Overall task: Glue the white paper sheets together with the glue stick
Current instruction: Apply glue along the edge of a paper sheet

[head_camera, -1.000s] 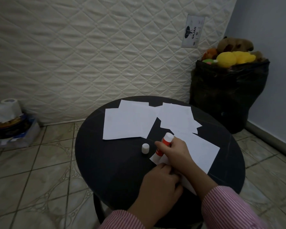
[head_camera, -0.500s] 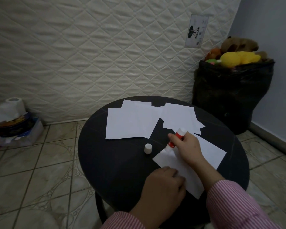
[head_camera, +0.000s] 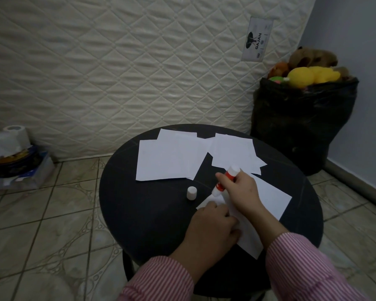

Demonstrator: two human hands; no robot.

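Matt white paper sheets [head_camera: 172, 158] lie on a smooth dark table [head_camera: 143, 213] before quilted fabric mattress [head_camera: 117, 72].

Item: white label [head_camera: 257, 41] sewn on the quilted mattress [head_camera: 117, 68]. Text "GAJAH" is printed sideways beside a dark logo; smaller print cannot be read.

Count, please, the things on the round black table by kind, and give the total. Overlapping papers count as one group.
Groups of white paper: 3, the far left group, the far right group and the near sheet under the hands
Glue stick: 1
Loose white cap: 1
Total: 5
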